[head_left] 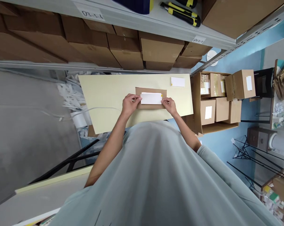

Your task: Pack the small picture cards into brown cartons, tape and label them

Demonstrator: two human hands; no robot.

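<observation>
A flat brown cardboard piece (151, 91) lies on the pale yellow table (104, 94). On top of it rests a white label (151, 98) with a small yellow mark at its right end. My left hand (129, 104) pinches the label's left edge. My right hand (169, 105) pinches its right edge. Both hands have their fingers closed on the label, which sits flat against the cardboard.
A second white label (177, 82) lies at the table's far right. Shelves with brown boxes (123, 47) stand behind. An open carton of small labelled boxes (215, 106) sits right of the table. Yellow-black utility knives (182, 12) lie on the upper shelf. Paper scraps (71, 94) litter the left.
</observation>
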